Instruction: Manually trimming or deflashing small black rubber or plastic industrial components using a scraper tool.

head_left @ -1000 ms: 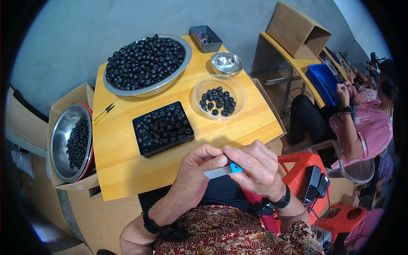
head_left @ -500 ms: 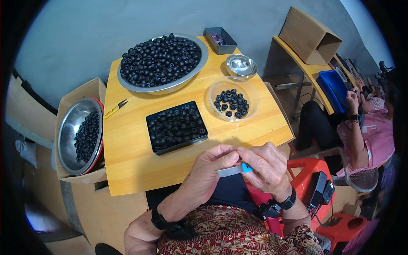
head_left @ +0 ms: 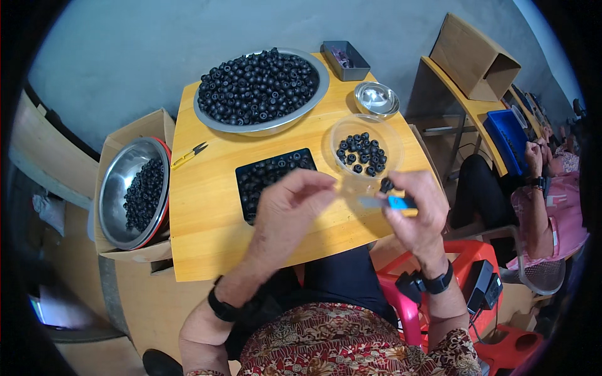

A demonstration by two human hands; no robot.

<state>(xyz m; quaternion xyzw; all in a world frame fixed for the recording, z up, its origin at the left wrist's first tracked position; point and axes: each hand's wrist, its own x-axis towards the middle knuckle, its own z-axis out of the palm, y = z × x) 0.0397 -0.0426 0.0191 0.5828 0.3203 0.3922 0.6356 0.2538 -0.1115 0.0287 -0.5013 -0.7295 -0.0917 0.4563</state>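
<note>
My right hand (head_left: 421,210) is closed around a small knife with a blue-and-black handle (head_left: 399,203). Its blurred pale blade points left. A small black round piece (head_left: 386,185) sits at the same hand's fingertips, just above the handle. My left hand (head_left: 291,210) hovers over the near right part of a dark rectangular tray (head_left: 243,199); thumb and forefinger are a little apart, with nothing visible between them. Black pieces fill that tray, partly hidden by the hand. Beyond my right hand, a clear plastic bowl (head_left: 396,145) holds several more pieces.
A large metal basin (head_left: 321,84) heaped with black pieces stands at the back. Around it are a small metal bowl (head_left: 376,100), a grey box (head_left: 357,70) and yellow thread snips (head_left: 188,156). Left of the table, another metal basin (head_left: 113,210) rests in a carton. A co-worker (head_left: 545,210) sits at right.
My hands have moved apart and forward over the table, the left toward the dark tray. The knife stays in my right hand, and a black piece now shows there. The view has shifted slightly.
</note>
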